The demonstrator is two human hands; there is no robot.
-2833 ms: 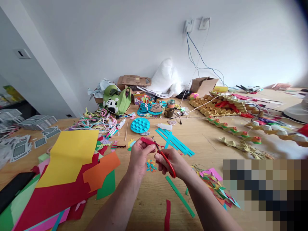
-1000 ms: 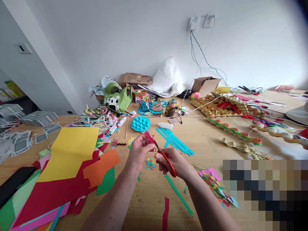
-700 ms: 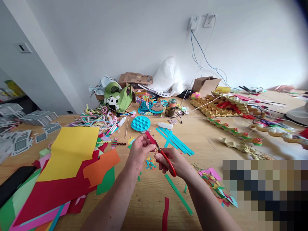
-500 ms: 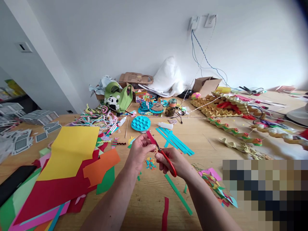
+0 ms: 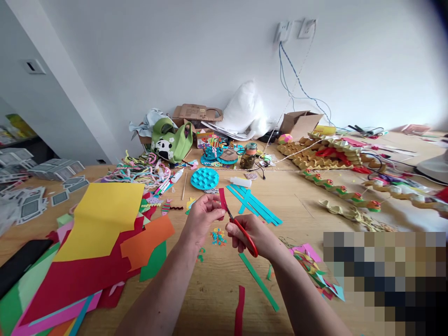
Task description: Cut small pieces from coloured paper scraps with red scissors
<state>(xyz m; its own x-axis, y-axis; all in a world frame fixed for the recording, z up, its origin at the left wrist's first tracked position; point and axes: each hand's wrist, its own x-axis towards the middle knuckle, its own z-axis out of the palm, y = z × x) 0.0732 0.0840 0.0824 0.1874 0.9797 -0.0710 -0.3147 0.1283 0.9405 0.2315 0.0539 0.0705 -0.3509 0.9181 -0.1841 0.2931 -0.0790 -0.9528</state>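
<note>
My left hand (image 5: 205,215) pinches a short red paper strip (image 5: 222,198) that points up and away from me. Around the handles of the red scissors (image 5: 246,235) my right hand (image 5: 249,228) is closed, and the blades meet the strip's right side. Below the hands lies a small heap of blue, orange and yellow paper bits (image 5: 218,237). A long green strip (image 5: 259,283) and a red strip (image 5: 240,310) rest nearer to me. Beyond the hands are a round blue piece with raised patterns (image 5: 205,179) and several blue strips (image 5: 257,205).
Coloured paper sheets (image 5: 101,219) pile up at the left beside a black object (image 5: 23,261). Paper scraps (image 5: 311,266) lie at the right. A glass jar (image 5: 248,157), a green panda bag (image 5: 171,142) and yellow corrugated strips (image 5: 311,156) stand or lie farther back.
The red strip has turned more upright in my left hand, its top end shifting right. Both hands have otherwise stayed almost in place.
</note>
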